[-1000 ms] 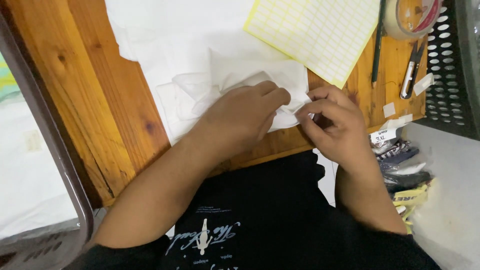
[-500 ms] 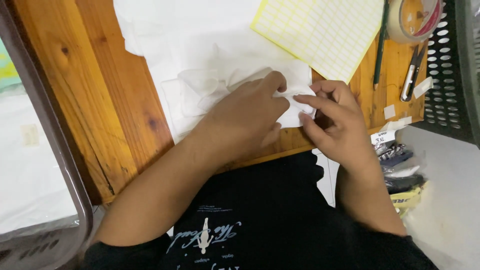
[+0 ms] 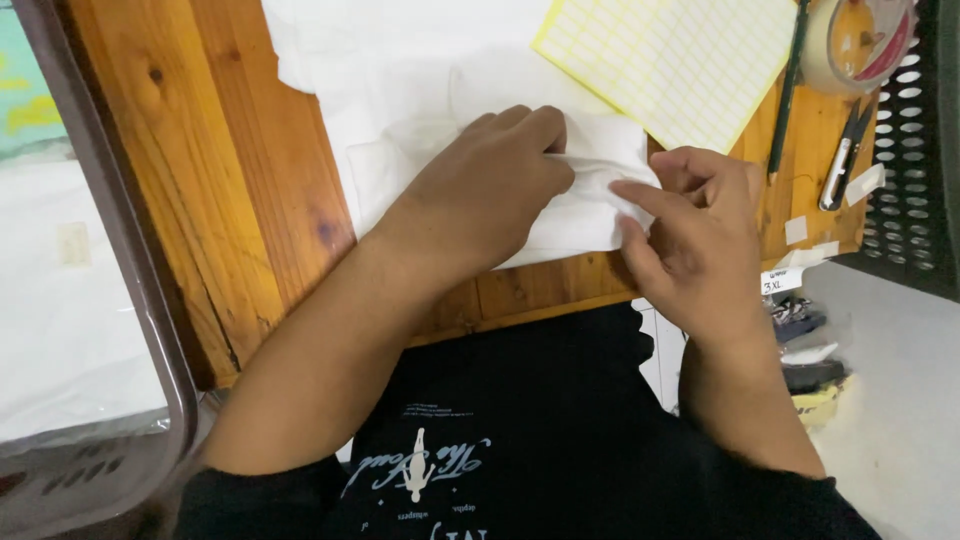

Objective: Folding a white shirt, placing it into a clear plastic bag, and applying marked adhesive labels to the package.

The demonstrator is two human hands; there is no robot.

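Both hands have been shifting rightward: left hand (image 3: 490, 190) is pressing the white fabric (image 3: 560, 220) on the tabletop (image 3: 230, 180) while right hand (image 3: 690, 235) is pinching its edge

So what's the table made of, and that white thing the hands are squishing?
The table looks like wood with a glossy orange-brown varnish: you can see grain lines, plank seams and dark knots. The white thing under the left hand and right hand seems to be soft cloth or thin paper. It creases and bunches under the fingers, matte with no shine, but which one I can't tell.
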